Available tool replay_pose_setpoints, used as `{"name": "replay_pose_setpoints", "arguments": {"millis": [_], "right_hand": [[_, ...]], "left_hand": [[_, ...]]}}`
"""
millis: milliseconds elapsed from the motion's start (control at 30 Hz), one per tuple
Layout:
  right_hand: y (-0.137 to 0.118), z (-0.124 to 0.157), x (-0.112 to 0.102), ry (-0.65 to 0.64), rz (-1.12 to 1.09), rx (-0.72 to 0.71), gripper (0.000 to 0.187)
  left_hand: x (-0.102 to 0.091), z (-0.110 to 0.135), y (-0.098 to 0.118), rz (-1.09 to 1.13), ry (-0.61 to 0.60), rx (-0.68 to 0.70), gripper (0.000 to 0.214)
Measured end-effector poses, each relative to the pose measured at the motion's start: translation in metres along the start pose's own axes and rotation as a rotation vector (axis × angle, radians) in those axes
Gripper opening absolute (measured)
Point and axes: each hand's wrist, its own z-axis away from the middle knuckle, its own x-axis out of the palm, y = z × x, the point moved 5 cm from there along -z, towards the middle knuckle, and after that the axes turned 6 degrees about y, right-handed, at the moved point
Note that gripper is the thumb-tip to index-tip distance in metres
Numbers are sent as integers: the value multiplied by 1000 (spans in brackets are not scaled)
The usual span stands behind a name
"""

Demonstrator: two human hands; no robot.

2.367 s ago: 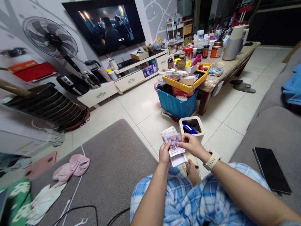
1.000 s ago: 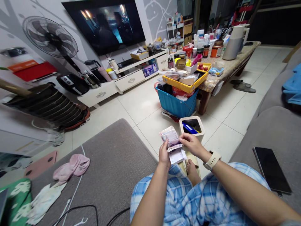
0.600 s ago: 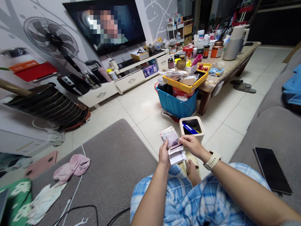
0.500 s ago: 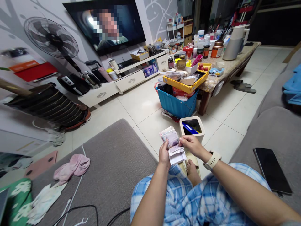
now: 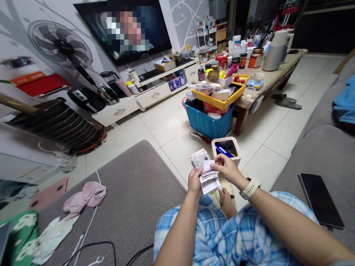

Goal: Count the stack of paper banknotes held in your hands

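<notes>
A: State the room and its surfaces.

B: Living room, pale tile floor (image 5: 158,118). A grey upholstered seat (image 5: 133,184) occupies the near left. A grey sofa (image 5: 330,155) runs along the right and carries a phone (image 5: 320,199). A television (image 5: 163,37) is mounted on the far wall; a stone-topped table (image 5: 288,68) bears jars and a jug.

A: Locate the wad of banknotes (image 5: 207,166).

B: In the person's hands, above the floor, ahead of the plaid trousers (image 5: 222,236) and near the bin (image 5: 235,160).

A: Specify orientation.

B: Long axis runs from far left to near right. Far end points away from the person; near end points back toward the lap.

A: Report grip.

B: Left hand (image 5: 195,183): closed on the wad, thumb on top. Right hand (image 5: 226,170): thumb at the upper note's right edge, fingers curled; whether they pinch it cannot be told
</notes>
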Motion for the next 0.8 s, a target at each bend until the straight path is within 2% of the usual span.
{"name": "replay_pose_setpoints", "arguments": {"millis": [200,567,800], "right_hand": [[-2,1,2,-42,-9,-14,23],[-15,5,3,-102,-30,-38,27],[-18,5,3,-93,-109,-32,19]], "left_hand": [[0,-1,-2,15,-5,-9,39],[-5,-5,-2,35,55,8,45],[-5,-4,-1,30,67,12,42]]}}
